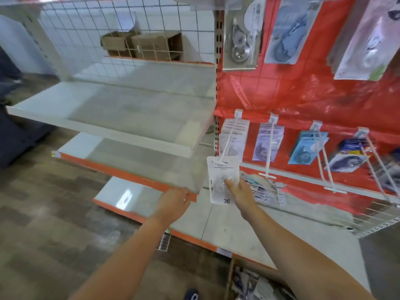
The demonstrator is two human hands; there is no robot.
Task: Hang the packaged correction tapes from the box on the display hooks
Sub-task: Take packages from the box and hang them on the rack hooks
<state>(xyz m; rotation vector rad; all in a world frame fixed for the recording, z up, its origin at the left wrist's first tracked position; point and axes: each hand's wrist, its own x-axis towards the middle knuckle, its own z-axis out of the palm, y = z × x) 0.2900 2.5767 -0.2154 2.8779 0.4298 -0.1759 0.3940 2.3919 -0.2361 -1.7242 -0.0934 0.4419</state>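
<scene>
My right hand [239, 192] grips a white correction tape package [220, 169] marked 36, thumb on its clear blister. The package's top sits at the tip of the leftmost white display hook [230, 135], which carries several like packages at its back. My left hand [175, 201] rests on the corner of the orange-edged shelf [129, 172], fingers curled over its edge. A cardboard box [249, 282] with more packages stands on the floor at the bottom.
Other hooks [269, 148] to the right bear blue and purple packages on a red-covered grid. Larger packages [240, 35] hang above. White shelves [104, 118] jut out at left. A wire basket [266, 191] sits behind my right hand.
</scene>
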